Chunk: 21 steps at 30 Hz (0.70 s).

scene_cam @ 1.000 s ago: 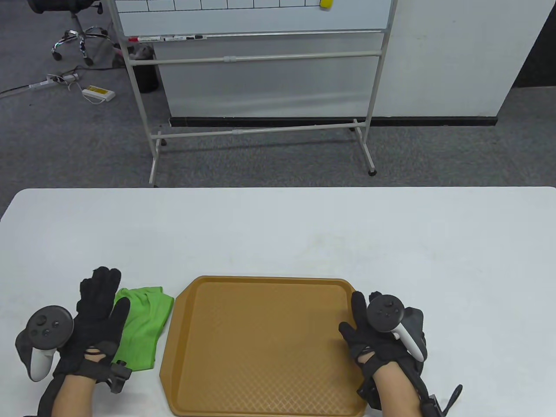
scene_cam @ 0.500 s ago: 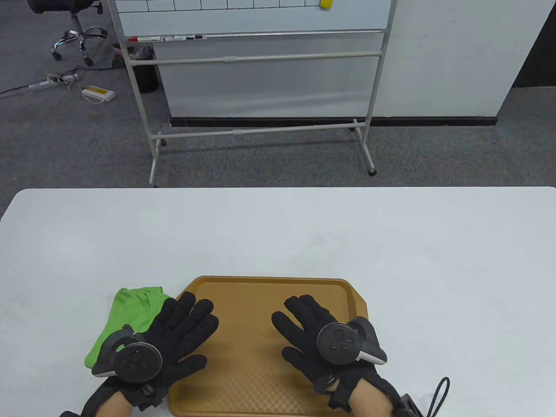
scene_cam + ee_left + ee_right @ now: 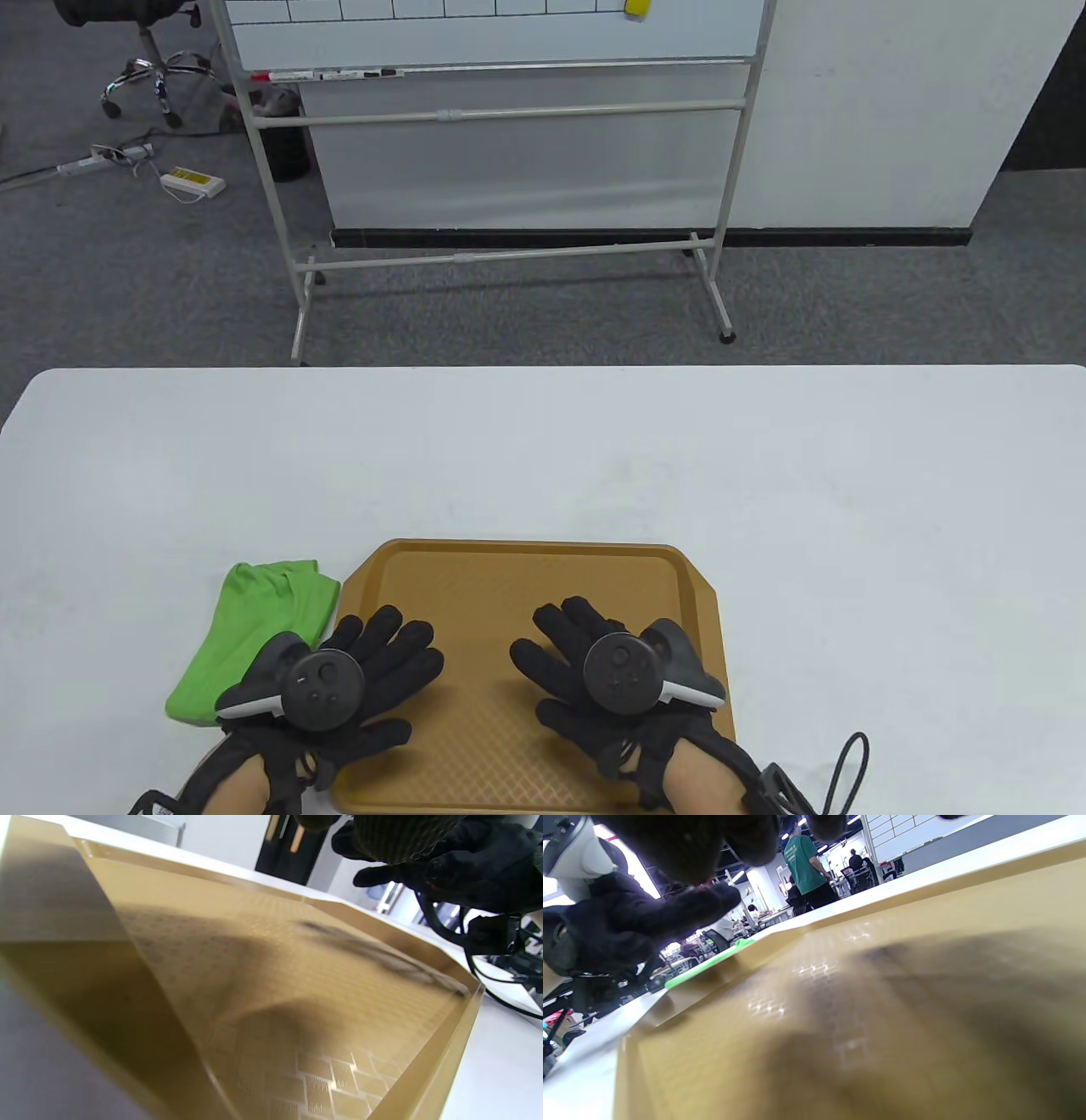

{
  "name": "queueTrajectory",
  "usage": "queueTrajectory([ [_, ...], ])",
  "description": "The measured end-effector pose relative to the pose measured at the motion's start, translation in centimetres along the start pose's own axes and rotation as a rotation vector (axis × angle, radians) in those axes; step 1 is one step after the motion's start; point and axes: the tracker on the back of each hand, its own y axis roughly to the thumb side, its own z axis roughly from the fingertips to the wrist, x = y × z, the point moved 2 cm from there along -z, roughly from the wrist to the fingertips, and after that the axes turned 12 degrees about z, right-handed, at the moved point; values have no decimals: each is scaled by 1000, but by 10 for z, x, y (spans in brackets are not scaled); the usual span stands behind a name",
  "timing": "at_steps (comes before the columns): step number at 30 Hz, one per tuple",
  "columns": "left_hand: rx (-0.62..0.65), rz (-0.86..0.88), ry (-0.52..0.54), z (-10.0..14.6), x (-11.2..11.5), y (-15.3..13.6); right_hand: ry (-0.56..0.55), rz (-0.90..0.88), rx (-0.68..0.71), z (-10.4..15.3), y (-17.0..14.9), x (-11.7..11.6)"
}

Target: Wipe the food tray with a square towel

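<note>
A tan food tray (image 3: 526, 577) lies at the table's near edge. It fills the left wrist view (image 3: 297, 997) and the right wrist view (image 3: 882, 1005). A green square towel (image 3: 246, 620) lies folded on the table just left of the tray; its edge shows in the right wrist view (image 3: 704, 965). My left hand (image 3: 373, 671) is spread flat, palm down, over the tray's left part, holding nothing. My right hand (image 3: 568, 654) is spread flat, palm down, over the tray's middle right, holding nothing. Neither hand touches the towel.
The white table (image 3: 543, 458) stretches far and to both sides of the tray. A whiteboard stand (image 3: 501, 119) and an office chair (image 3: 144, 59) stand on the carpet beyond the table. A black cable (image 3: 848, 764) trails from my right wrist.
Both hands have moved inward from the tray's sides and turned palm down over the tray. The left hand left the towel's side. Towel and tray have not moved.
</note>
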Motion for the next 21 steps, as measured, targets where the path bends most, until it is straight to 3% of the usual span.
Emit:
queueTrajectory([
  [21,15,20,-9,0,0,-4,10,-45,-32,3,-3,3],
])
